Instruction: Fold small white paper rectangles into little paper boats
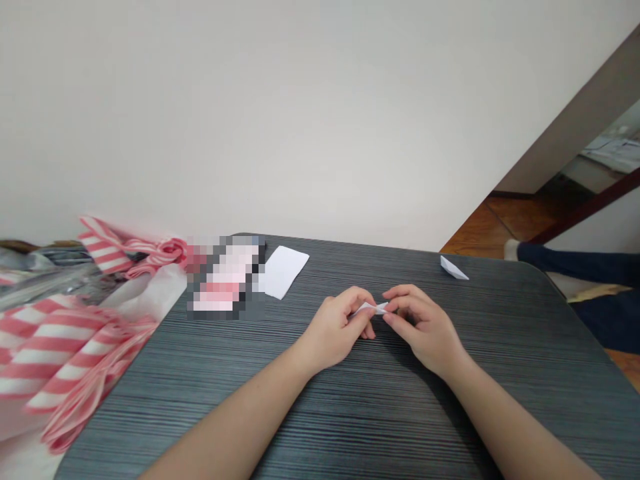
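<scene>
Both hands met over the dark desk (pixel 350 413): the left hand (pixel 336 328) and right hand (pixel 424 327) each kept a pinching grip on a small folded paper (pixel 371 308); a white slip (pixel 283 271) lay at ten o'clock.

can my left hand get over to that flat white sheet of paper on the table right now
Probably yes. The flat white sheet lies just beyond the left hand with bare table between, though both hands pinch the small folded paper.

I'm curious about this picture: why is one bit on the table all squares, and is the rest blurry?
In the head view, a pixelated patch hides something on the table; elsewhere it is fairly sharp. Soft even light, faint shadows under the left hand and right hand pinching the folded paper. The horizon tilts.
</scene>
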{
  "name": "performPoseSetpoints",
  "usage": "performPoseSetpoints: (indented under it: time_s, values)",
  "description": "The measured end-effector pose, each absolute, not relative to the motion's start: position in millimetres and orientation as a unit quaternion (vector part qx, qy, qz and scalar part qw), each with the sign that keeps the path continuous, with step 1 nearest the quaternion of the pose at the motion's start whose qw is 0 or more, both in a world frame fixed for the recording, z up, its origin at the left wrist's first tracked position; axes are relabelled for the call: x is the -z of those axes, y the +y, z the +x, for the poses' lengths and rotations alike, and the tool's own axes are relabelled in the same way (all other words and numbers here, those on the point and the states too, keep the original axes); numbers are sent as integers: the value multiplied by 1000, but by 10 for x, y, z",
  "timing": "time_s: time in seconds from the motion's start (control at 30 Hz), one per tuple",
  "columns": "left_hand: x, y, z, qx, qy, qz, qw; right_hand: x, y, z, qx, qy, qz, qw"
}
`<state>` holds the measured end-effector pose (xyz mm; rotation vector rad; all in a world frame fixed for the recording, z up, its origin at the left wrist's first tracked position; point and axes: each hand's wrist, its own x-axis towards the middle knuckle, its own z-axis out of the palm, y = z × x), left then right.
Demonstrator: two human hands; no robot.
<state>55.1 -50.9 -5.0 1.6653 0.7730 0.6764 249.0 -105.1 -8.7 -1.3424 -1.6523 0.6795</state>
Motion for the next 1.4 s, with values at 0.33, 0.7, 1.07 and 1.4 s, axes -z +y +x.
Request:
performPoseSetpoints:
  time_s: [0.33,0.7,1.07,1.4]
  values:
    - [42,-514,549,-281,321,706,565,54,-1040,2472,-227,-679,-548,432]
    - [58,-507,550,-279,318,723,546,118,-1041,2482,-252,-677,-538,435]
    - [15,-508,533,-267,316,737,535,33,-1039,2457,-235,-681,-544,431]
    - [30,-505,532,-264,318,736,537,29,-1035,2464,-231,-685,-542,428]
